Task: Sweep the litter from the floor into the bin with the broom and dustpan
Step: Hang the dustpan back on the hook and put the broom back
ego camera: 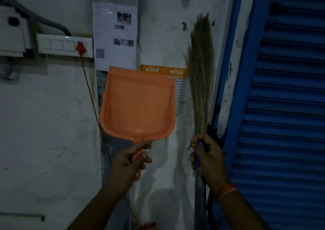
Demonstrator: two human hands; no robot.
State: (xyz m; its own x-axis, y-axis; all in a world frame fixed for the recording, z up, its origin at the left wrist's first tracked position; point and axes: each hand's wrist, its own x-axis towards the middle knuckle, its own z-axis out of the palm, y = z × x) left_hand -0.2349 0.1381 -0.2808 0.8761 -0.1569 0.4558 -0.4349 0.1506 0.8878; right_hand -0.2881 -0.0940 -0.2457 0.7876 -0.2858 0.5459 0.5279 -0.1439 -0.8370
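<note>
An orange plastic dustpan point(139, 105) is held upright in front of a white wall, its pan facing me and its handle pointing down. My left hand point(131, 161) is closed around that handle. A grass broom point(201, 75) stands with its bristles pointing up, just right of the dustpan. My right hand point(206, 155) grips the broom's blue handle below the bristles. No litter or bin is in view.
A blue rolling shutter point(284, 106) fills the right side. On the white wall point(44, 124) are a switchboard point(64, 45) with a red plug and cord, a paper notice point(115, 36) and an orange sticker point(164, 71). The scene is dim.
</note>
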